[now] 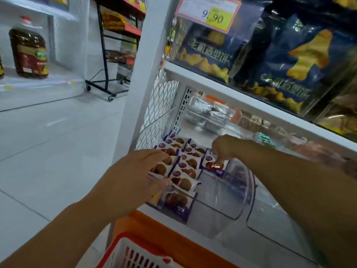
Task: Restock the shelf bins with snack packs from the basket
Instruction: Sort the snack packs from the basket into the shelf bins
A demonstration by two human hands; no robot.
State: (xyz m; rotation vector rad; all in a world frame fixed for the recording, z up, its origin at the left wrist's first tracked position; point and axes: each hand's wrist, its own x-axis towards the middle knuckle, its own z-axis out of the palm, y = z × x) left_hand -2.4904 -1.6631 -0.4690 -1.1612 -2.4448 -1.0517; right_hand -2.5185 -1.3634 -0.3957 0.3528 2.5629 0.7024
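1. The shelf [173,235] holds the stock low down, so you lean over it and reach in with both arms.
2. The clear bin [231,194] sits at the shelf's left end, just beside the mesh side. Its left part is filled and its right part is bare, so I judge the job is well under way but not finished.
3. The basket [116,246] stands just below the shelf edge, near enough for short reaches. You cannot tell from here what is left in it.
4. The packs [188,163] stand in neat rows, leaning back on each other, faces up so the labels read.
5. Your left hand [135,176] lies on the left row with fingers stretched out and apart, gripping nothing. It is likely steadying the row so it does not topple.
6. Your right hand [224,148] has its fingers curled down, pinching one pack.
7. That pack [211,165] is at the head of a new row on the right, tilted like the others. Seat it snug beside them.
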